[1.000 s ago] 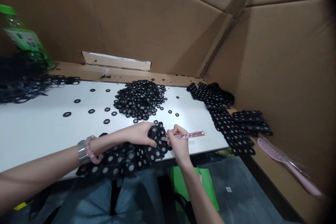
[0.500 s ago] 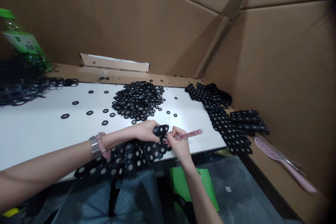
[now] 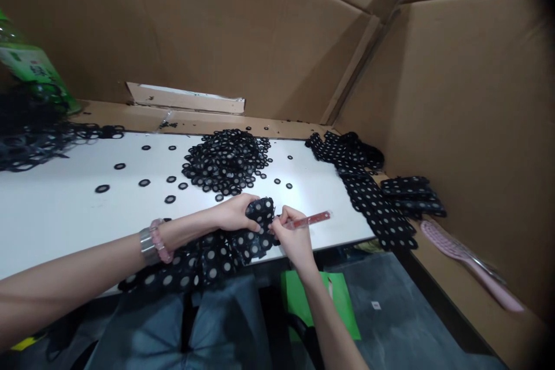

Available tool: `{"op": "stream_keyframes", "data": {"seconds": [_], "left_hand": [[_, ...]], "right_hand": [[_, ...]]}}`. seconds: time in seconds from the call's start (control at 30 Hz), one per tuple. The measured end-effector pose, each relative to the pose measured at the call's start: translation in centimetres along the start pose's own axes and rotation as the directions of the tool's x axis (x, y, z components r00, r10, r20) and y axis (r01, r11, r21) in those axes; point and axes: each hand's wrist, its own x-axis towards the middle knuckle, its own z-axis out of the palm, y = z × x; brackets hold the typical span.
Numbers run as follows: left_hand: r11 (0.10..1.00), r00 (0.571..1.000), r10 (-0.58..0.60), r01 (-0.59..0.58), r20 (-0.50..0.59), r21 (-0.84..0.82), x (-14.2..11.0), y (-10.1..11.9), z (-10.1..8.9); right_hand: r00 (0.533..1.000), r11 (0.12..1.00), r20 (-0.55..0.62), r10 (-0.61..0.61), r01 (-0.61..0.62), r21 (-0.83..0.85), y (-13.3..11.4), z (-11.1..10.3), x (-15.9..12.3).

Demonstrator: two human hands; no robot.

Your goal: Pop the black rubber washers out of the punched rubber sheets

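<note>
Your left hand [image 3: 237, 214], at the centre of the frame, is closed on the raised end of a black dotted sheet [image 3: 263, 209], thumb on the near side. The rest of that sheet bunches along the near edge of the surface [image 3: 56, 214] in the lower centre, partly hanging above your lap. Your right hand [image 3: 295, 236], just right of it, has its fingers pinched closed around a slim red tool [image 3: 318, 218], whose back end points right; the working tip is hidden, so I cannot tell whether it touches the sheet.

The likeliest trouble is a slip: your left thumb and fingertips sit close to the tool's front, and a hard push could drive it into them. Pull too roughly, and the thin sheet might tear between its dots. Its overhanging weight could also drag the piece off the edge if your left grip loosens. The heaped black discs [image 3: 228, 162] lie just beyond your left knuckles, mid-frame; a careless sweep of that hand would probably scatter them.
</note>
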Motion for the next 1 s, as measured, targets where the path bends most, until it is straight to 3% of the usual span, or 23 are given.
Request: {"op": "stream_keyframes", "data": {"seconds": [0.27, 0.6, 0.67, 0.77, 0.83, 0.9, 0.97, 1.0], "left_hand": [[0.975, 0.999, -0.037, 0.036, 0.001, -0.221, -0.5, 0.2, 0.4], [0.980, 0.999, -0.040, 0.035, -0.020, -0.194, -0.6, -0.2, 0.4], [0.994, 1.000, -0.016, 0.014, -0.016, -0.106, -0.6, -0.2, 0.1], [0.995, 0.999, -0.001, -0.002, 0.033, 0.100, -1.0, 0.1, -0.9], [0.968, 0.997, -0.043, 0.026, 0.064, 0.250, -1.3, 0.7, -1.7], [0.908, 0.998, -0.066, 0.062, -0.006, 0.414, -1.3, 1.6, -2.2], [0.832, 0.992, 0.046, 0.027, -0.118, 0.554, -1.0, 2.4, -2.4], [0.795, 0.983, 0.138, -0.035, -0.125, 0.605, -0.6, 2.8, -2.4]], "right_hand": [[0.999, 0.999, 0.026, -0.032, 0.033, -0.042, -0.3, 0.3, -0.2], [0.985, 0.969, 0.025, -0.170, 0.172, -0.180, -0.4, 0.9, -0.5], [0.989, 0.979, 0.034, -0.146, 0.149, -0.139, -0.4, 0.7, -0.3], [0.999, 0.995, 0.035, -0.039, 0.036, 0.090, -0.1, 0.3, 0.0], [0.999, 0.964, -0.032, 0.022, -0.013, 0.267, 0.2, 0.0, 0.1], [0.990, 0.931, -0.134, 0.046, 0.006, 0.364, 0.5, -0.2, 0.1], [0.975, 0.911, -0.215, 0.051, 0.043, 0.409, 0.6, -0.3, -0.1], [0.967, 0.900, -0.249, 0.050, 0.064, 0.431, 0.5, -0.3, -0.2]]}}
